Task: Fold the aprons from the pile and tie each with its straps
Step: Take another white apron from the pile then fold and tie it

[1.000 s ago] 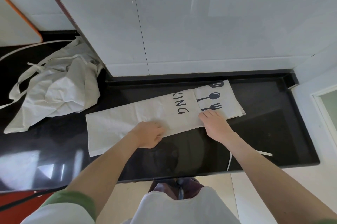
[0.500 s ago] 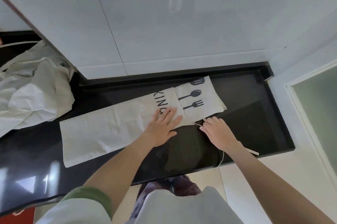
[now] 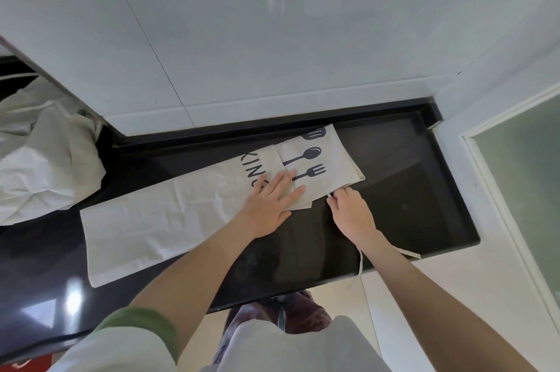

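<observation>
Just right of my left grip (image 3: 269, 202), spread flat on the apron (image 3: 157, 226), right grip (image 3: 351, 211) pinches the strap (image 3: 360, 265).

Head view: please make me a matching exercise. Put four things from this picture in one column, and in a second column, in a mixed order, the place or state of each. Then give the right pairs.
Column one
1. left hand
2. right hand
3. pile of aprons
4. strap

Column two
A. crumpled, at the left end of the counter
B. hangs over the front edge of the counter
C. lies flat on the folded apron
D. pinches the strap beside the folded apron

Right pairs: 1-C, 2-D, 3-A, 4-B
</observation>
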Tool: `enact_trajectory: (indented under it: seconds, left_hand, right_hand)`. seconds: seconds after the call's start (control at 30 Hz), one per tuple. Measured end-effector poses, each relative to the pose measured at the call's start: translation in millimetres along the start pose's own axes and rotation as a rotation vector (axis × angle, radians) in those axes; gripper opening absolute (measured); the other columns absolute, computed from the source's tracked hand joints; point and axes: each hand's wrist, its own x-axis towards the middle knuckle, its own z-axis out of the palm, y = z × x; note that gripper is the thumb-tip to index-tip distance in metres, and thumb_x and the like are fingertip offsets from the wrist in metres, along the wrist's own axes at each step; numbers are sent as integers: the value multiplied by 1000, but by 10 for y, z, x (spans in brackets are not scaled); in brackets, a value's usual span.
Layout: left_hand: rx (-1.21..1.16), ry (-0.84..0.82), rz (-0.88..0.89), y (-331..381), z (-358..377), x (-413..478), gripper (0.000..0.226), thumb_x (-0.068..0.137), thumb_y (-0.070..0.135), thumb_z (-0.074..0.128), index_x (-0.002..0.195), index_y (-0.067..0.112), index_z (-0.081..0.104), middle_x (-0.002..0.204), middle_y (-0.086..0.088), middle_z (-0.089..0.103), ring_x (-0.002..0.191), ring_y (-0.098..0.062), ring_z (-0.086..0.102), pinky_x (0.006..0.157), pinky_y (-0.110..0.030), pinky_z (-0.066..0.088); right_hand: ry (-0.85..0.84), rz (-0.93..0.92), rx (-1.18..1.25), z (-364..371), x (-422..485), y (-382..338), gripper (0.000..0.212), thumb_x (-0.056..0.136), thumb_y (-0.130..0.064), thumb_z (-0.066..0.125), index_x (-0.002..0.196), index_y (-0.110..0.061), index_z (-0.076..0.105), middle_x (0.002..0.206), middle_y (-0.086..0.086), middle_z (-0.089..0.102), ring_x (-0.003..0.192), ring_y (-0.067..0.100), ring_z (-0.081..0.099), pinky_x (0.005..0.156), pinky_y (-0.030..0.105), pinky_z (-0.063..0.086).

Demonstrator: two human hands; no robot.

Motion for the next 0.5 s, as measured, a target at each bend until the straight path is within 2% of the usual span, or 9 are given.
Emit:
enact_trajectory:
  seconds: [0.07,0.17,0.27,0.33,0.4,0.5]
  left_hand:
    - [14,-22,-10,54,10,51,62,101,39,38,155,24,10,162,-11,3,149,-30,5,118,-51,6]
    - [14,-17,-64,146,-28,115,64,101,40,37,154,13,12,161,-11,11,149,-27,10,119,-44,6]
    - [0,27,-104,208,-102,172,59,99,40,41,147,8,30,152,-11,34,141,-26,31,117,-40,19]
    - [0,38,-122,255,-128,230,50,99,37,42,140,8,38,143,-10,44,131,-25,42,112,-39,29]
    - [16,4,-163,299,-137,283,41,100,30,41,136,10,38,138,-8,45,127,-26,43,108,-37,33]
    - [40,-21,-193,371,-198,366,38,97,16,47,133,10,37,133,-9,43,121,-27,43,97,-35,38]
  right_hand:
    - [-18,-6,13,-10,-3,11,27,102,-23,42,119,-8,57,117,8,59,107,25,54,90,35,45]
    - [-68,-35,129,-26,-7,44,24,101,-19,44,114,-7,59,118,6,59,109,23,52,90,33,43]
    - [-107,-43,262,-83,-20,20,21,100,-18,46,112,-8,60,114,2,58,104,19,53,83,27,41]
    - [-153,11,322,-115,-16,2,20,101,-21,45,110,-12,59,106,1,61,94,17,57,81,30,46]
    - [-233,90,362,-131,-11,-12,19,102,-26,43,104,-13,56,92,3,63,85,19,60,81,36,49]
    - [-327,106,336,-147,3,-19,23,102,-29,41,92,-13,53,76,0,57,76,19,59,66,30,43]
